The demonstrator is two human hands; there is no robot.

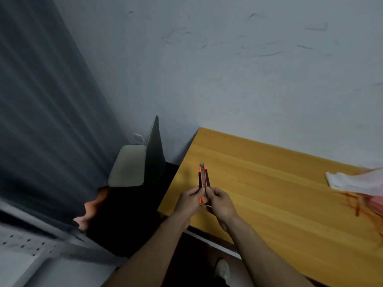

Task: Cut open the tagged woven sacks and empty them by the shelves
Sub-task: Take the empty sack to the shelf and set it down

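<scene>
Head view: both hands hold the knife (204, 181) upright over the tabletop's (269, 195) near left corner. The left hand (189, 200) pinches the handle's lower end from 1 side and the right hand (220, 200) from the other, probably to work the slider. A short blade tip points away from the body, a safe way to set it. White fabric (350, 181) lies at the tabletop's right edge, well apart; it may be 1 sack, but it is too blurred to tell. A perforated shelf (24, 243) shows at lower left.
</scene>
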